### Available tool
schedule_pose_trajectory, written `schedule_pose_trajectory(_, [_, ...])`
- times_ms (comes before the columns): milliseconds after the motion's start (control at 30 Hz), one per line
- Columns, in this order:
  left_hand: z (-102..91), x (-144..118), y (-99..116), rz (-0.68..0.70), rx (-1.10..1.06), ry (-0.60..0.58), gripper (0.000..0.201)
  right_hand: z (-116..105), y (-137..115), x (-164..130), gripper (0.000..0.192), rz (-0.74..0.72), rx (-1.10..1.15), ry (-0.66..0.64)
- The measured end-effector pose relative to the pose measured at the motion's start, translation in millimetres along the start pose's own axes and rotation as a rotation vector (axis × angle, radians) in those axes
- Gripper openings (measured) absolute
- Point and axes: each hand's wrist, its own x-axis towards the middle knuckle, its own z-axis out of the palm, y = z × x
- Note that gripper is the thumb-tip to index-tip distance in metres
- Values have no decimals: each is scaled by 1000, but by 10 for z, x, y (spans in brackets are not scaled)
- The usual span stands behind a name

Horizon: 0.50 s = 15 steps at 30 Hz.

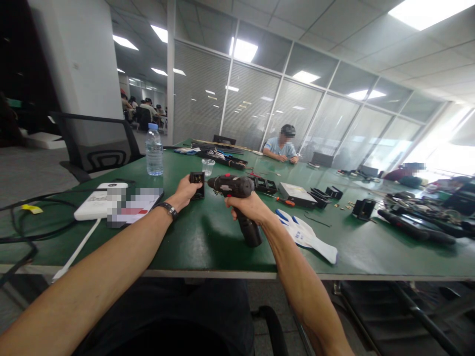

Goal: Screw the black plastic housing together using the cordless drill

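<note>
My right hand [247, 205] is wrapped round the grip of a black cordless drill [233, 187] with red details. The drill points left, toward a small black rectangular frame [197, 186] that my left hand [186, 192] grips upright above the green table. Its bit is close to the frame's inner side; whether the two touch I cannot tell. Brass-coloured spots show inside the frame. Behind it stands a clear plastic cup [208, 166]. A white glove with blue fingertips [306, 236] lies to the right of the drill.
Left on the green table [178, 257] are a water bottle [154, 151], a white power bank [98, 202] and black cables [22, 237]. Rightward lie a boxy silver part [297, 194], an orange-handled screwdriver [284, 200] and black frames [363, 209]. A person [282, 143] sits across.
</note>
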Motion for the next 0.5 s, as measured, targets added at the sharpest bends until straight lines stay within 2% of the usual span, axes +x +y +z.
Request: schedule_pose_trajectory(500, [6, -9, 15, -19, 3, 12, 43, -2, -1, 10, 9, 24, 10, -9])
